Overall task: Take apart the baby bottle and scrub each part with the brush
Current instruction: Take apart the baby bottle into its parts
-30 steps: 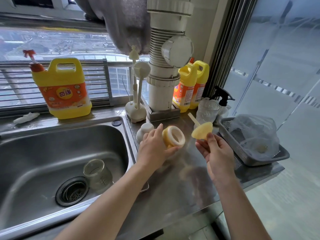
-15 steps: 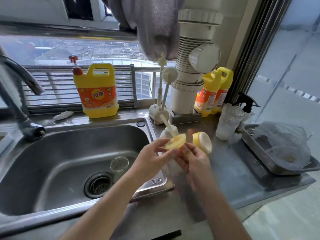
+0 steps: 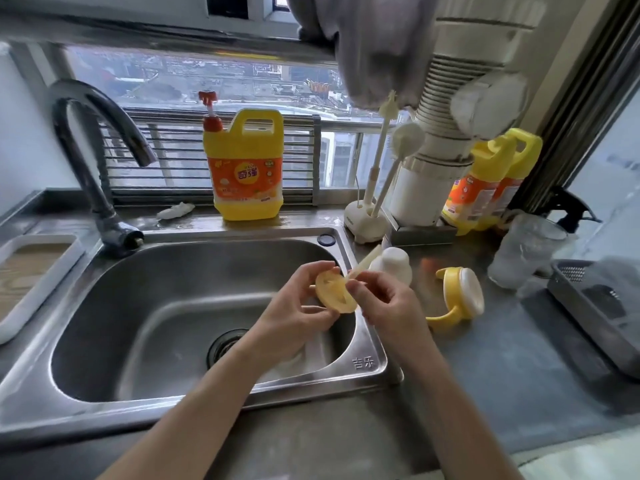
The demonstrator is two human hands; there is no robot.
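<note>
I observe the pale yellow translucent disc-shaped bottle insert (image 3: 334, 294), with its thin straw (image 3: 362, 263) pointing up and to the right, held above the right edge of the stainless steel sink (image 3: 363, 363). The left hand (image 3: 294, 308) grasps the disc's rim with curled fingers. The right hand (image 3: 386, 301) pinches it where the straw joins.

Change noted: one second ago the left hand held the yellow two-handled collar with white inner ring (image 3: 457, 289), and the right hand alone held the insert over the counter. The collar now lies on its side on the grey steel counter (image 3: 502, 375), just right of the hands and apart from them. The white domed cap (image 3: 394, 266) stands behind the right hand.

Surroundings:
- A dark curved tap (image 3: 86, 161) rises at the sink's left rear.
- A yellow detergent jug with an orange label (image 3: 247, 168) stands on the sill.
- A white stand holding two long white brushes (image 3: 367, 220) sits at the sink's back right corner, beside a white ribbed drain pipe (image 3: 443, 133).
- Two more yellow bottles (image 3: 485, 188) stand behind the pipe.
- A metal mesh basket (image 3: 571, 292) sits at the far right.
- A white-rimmed tray (image 3: 20, 306) sits at the far left.
- A grey cloth (image 3: 381, 46) hangs above the window.
</note>
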